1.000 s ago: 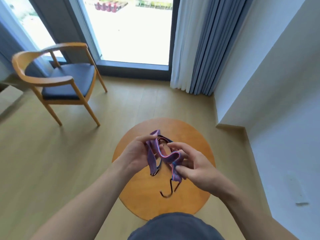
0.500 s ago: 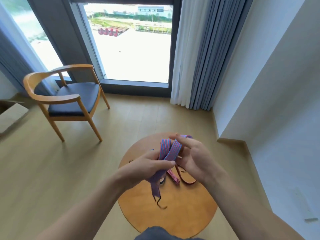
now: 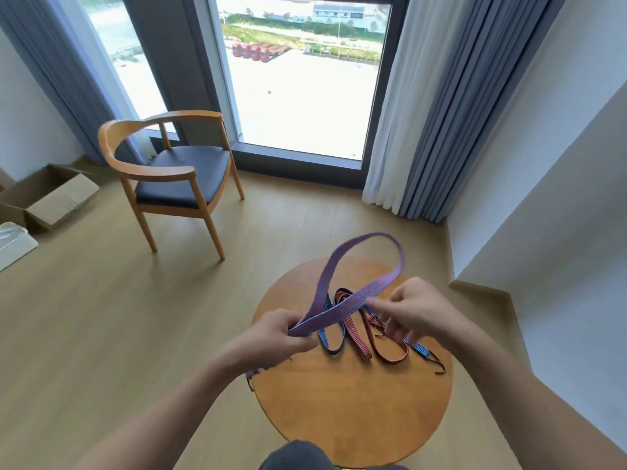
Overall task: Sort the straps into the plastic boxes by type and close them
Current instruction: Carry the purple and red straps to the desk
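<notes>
A purple striped elastic strap (image 3: 342, 308) is held above the round wooden table (image 3: 353, 405), with a big loop arching up behind my hands. My left hand (image 3: 281, 335) grips its doubled lower part at the table's left edge. My right hand (image 3: 412, 308) pinches the strap at its other end, fingers blurred. On the table under them lie a red striped strap (image 3: 356, 340) and a blue striped strap (image 3: 327, 344). Another blue strap end with a black hook (image 3: 429, 356) lies at the right. No plastic boxes are in view.
A wooden armchair (image 3: 169, 178) with a dark seat stands at the left on the floor. An open cardboard box (image 3: 47, 198) and a white object (image 3: 12, 242) lie at the far left. The window, the curtains (image 3: 424, 106) and a white wall bound the back and right.
The camera has tilted up. My hands have pulled apart, so the bunched purple strap has opened into a large loop. The red and blue straps on the table have come into view.
</notes>
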